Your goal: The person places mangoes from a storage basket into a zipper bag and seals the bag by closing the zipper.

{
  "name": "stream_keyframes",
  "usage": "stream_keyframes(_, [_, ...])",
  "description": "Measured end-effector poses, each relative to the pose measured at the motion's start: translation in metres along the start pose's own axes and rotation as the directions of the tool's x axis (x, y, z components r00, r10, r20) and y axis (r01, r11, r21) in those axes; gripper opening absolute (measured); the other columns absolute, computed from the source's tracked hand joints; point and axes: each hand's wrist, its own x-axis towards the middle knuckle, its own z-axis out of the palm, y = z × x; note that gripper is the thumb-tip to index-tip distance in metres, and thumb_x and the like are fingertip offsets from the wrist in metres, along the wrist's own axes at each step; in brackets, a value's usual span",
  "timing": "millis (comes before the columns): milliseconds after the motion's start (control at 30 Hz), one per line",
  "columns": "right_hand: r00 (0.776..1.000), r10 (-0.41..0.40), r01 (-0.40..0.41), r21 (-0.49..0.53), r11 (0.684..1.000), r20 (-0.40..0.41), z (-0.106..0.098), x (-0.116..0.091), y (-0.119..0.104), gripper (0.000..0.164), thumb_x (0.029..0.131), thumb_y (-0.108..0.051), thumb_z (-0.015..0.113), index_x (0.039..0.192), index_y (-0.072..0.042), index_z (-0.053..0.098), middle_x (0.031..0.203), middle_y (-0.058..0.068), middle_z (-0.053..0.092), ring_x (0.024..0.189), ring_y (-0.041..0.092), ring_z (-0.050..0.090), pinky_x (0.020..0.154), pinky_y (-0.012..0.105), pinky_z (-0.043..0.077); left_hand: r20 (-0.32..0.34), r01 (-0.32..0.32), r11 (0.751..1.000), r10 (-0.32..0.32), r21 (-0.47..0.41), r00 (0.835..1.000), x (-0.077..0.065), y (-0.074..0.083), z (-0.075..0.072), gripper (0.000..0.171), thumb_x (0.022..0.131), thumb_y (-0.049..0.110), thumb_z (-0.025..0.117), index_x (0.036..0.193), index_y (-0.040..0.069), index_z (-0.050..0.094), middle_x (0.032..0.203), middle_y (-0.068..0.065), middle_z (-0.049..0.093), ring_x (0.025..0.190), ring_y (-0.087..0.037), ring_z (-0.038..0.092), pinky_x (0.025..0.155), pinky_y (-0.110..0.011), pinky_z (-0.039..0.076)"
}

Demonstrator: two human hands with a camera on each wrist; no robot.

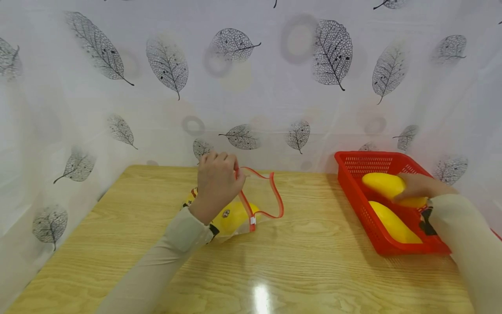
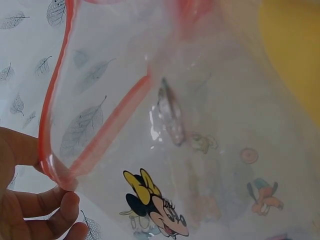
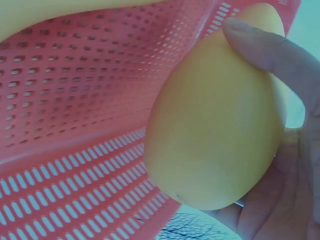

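Note:
My left hand (image 1: 217, 185) pinches the red-trimmed mouth of a clear zip bag (image 1: 263, 192), holding it raised and spread on the right side. A white slider sits at the lower end of the red zip, and cartoon figures are printed on the plastic (image 2: 225, 165). Inside the bag lies a yellow mango (image 1: 234, 216), partly behind my wrist. Over at the right, my right hand (image 1: 421, 185) grips another mango (image 3: 215, 120), thumb across one side and fingers around the other. This mango is within the red basket's rim. A further mango (image 1: 394, 224) lies in the basket below it.
The red perforated plastic basket (image 1: 358, 218) stands at the right of the wood-grain table (image 1: 306, 261). Behind the table hangs a pale curtain (image 1: 251, 96) with leaf prints, and it continues along the left side.

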Motion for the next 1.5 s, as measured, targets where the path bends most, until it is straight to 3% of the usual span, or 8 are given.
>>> stream_keyframes(333, [0.987, -0.108, 0.092, -0.131, 0.987, -0.122, -0.009, -0.005, -0.025, 0.102, 0.065, -0.052, 0.075, 0.133, 0.012, 0.034, 0.123, 0.034, 0.049, 0.103, 0.045, 0.048, 0.084, 0.067, 0.041, -0.009, -0.004, 1.000, 0.004, 0.002, 1.000, 0.000, -0.001, 0.002, 0.016, 0.081, 0.016, 0.060, 0.068, 0.009, 0.056, 0.071, -0.006, 0.061, 0.074, -0.027, 0.052, 0.081, -0.042, 0.044])
stream_keyframes(533, [0.976, -0.152, 0.123, -0.177, 0.976, -0.158, -0.012, -0.006, -0.035, 0.098, 0.063, -0.052, 0.077, 0.128, 0.011, 0.040, 0.114, 0.029, 0.057, 0.097, 0.039, 0.054, 0.082, 0.063, 0.044, -0.009, 0.000, 1.000, 0.000, -0.003, 1.000, -0.001, -0.001, 0.002, 0.016, 0.081, 0.015, 0.061, 0.068, 0.009, 0.056, 0.071, -0.006, 0.061, 0.075, -0.027, 0.052, 0.082, -0.043, 0.044])
stream_keyframes(867, [0.975, -0.140, 0.115, -0.147, 0.982, -0.174, -0.016, -0.006, -0.045, 0.094, 0.060, -0.057, 0.077, 0.121, 0.004, 0.042, 0.097, 0.013, 0.059, 0.084, 0.026, 0.054, 0.073, 0.053, 0.050, -0.005, 0.001, 1.000, -0.001, -0.005, 1.000, -0.001, 0.000, 0.001, 0.015, 0.081, 0.015, 0.062, 0.069, 0.008, 0.056, 0.072, -0.007, 0.062, 0.075, -0.027, 0.052, 0.082, -0.043, 0.044])
stream_keyframes(1167, [0.969, -0.161, 0.135, -0.147, 0.980, -0.187, -0.022, -0.009, -0.057, 0.099, 0.061, -0.057, 0.077, 0.128, 0.005, 0.039, 0.107, 0.018, 0.058, 0.091, 0.029, 0.053, 0.076, 0.057, 0.048, -0.001, -0.002, 1.000, 0.002, -0.005, 1.000, -0.001, 0.000, 0.002, 0.016, 0.082, 0.016, 0.060, 0.068, 0.009, 0.056, 0.072, -0.006, 0.062, 0.076, -0.027, 0.051, 0.080, -0.042, 0.043])
stream_keyframes(1400, [0.959, -0.205, 0.173, -0.167, 0.971, -0.198, -0.024, -0.013, -0.073, 0.089, 0.062, -0.054, 0.077, 0.124, 0.000, 0.042, 0.103, 0.011, 0.058, 0.090, 0.025, 0.052, 0.077, 0.050, 0.048, -0.009, -0.011, 1.000, 0.011, -0.006, 1.000, 0.000, 0.000, 0.003, 0.015, 0.081, 0.015, 0.060, 0.068, 0.009, 0.056, 0.071, -0.006, 0.062, 0.075, -0.027, 0.051, 0.081, -0.043, 0.044])
stream_keyframes(1500, [0.956, -0.215, 0.179, -0.180, 0.967, -0.200, -0.025, -0.014, -0.079, 0.091, 0.062, -0.055, 0.077, 0.126, -0.001, 0.041, 0.107, 0.011, 0.058, 0.092, 0.025, 0.052, 0.080, 0.052, 0.048, -0.004, -0.012, 1.000, 0.012, -0.006, 1.000, 0.000, 0.001, 0.002, 0.015, 0.081, 0.015, 0.061, 0.068, 0.009, 0.057, 0.071, -0.006, 0.062, 0.075, -0.027, 0.052, 0.083, -0.043, 0.044])
